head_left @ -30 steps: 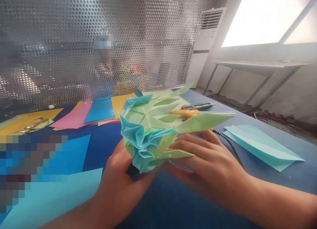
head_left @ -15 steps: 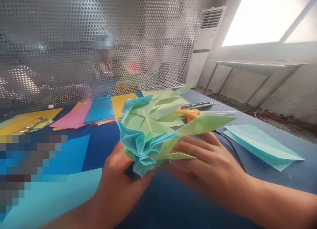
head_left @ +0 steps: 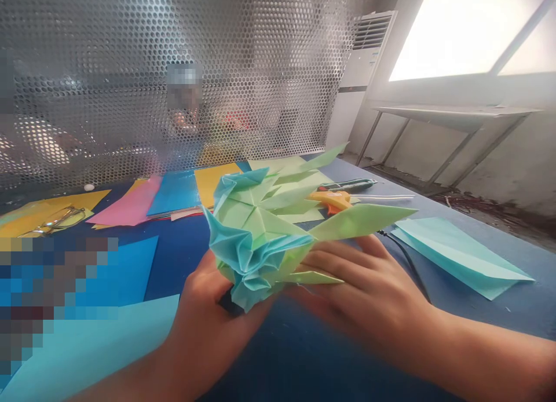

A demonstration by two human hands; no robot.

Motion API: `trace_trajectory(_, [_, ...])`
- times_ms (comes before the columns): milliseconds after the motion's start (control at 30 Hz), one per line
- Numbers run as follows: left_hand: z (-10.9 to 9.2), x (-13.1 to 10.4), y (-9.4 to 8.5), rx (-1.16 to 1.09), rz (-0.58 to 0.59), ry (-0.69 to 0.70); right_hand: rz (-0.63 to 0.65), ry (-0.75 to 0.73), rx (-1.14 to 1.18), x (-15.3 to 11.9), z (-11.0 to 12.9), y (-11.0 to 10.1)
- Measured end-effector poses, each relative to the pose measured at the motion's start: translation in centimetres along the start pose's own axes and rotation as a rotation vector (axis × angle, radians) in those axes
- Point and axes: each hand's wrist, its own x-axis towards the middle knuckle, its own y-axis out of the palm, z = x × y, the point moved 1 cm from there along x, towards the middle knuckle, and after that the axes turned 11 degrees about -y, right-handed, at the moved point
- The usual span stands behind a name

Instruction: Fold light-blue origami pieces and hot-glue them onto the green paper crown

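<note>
A folded paper flower (head_left: 260,228), pale green with ruffled light-blue edges and pointed green leaves, is held up above the table in the middle of the head view. My left hand (head_left: 212,309) grips it from below left, the fingertips hidden behind the paper. From the right, my right hand (head_left: 360,274) is closed on the flower's underside; its fingers reach beneath a green leaf (head_left: 369,219), and their tips are hidden. Just behind the flower lies an orange glue gun (head_left: 332,199), partly covered by the leaves.
A folded light-blue sheet (head_left: 463,254) lies to the right beside a black cord (head_left: 408,260). Coloured papers (head_left: 174,193), glasses (head_left: 56,219) and a cutter (head_left: 351,185) are at the back. Blue sheets (head_left: 108,326) lie left. A perforated metal screen (head_left: 130,72) bounds the table, with people behind.
Almost nothing differs. The paper flower and both hands have shifted by a hair, and the grip stays the same.
</note>
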Motion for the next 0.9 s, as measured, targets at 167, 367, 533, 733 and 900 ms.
trace_trajectory(167, [0.22, 0.0, 0.05, 0.007, 0.009, -0.017, -0.019, -0.017, 0.011, 0.0, -0.16, 0.03])
trace_trajectory(367, [0.06, -0.19, -0.16, -0.047, 0.048, -0.041, -0.021, -0.004, 0.01, 0.06, -0.18, 0.15])
trace_trajectory(533, [-0.28, -0.08, -0.1, -0.149, 0.068, -0.079, -0.003, 0.014, -0.028, -0.26, -0.13, 0.07])
trace_trajectory(733, [-0.54, 0.13, -0.21, -0.196, 0.109, -0.144, -0.001, 0.031, -0.006, -0.47, -0.25, 0.23])
trace_trajectory(900, [-0.67, 0.33, -0.17, -0.23, 0.138, -0.188, -0.003, 0.033, 0.013, -0.53, -0.24, 0.32])
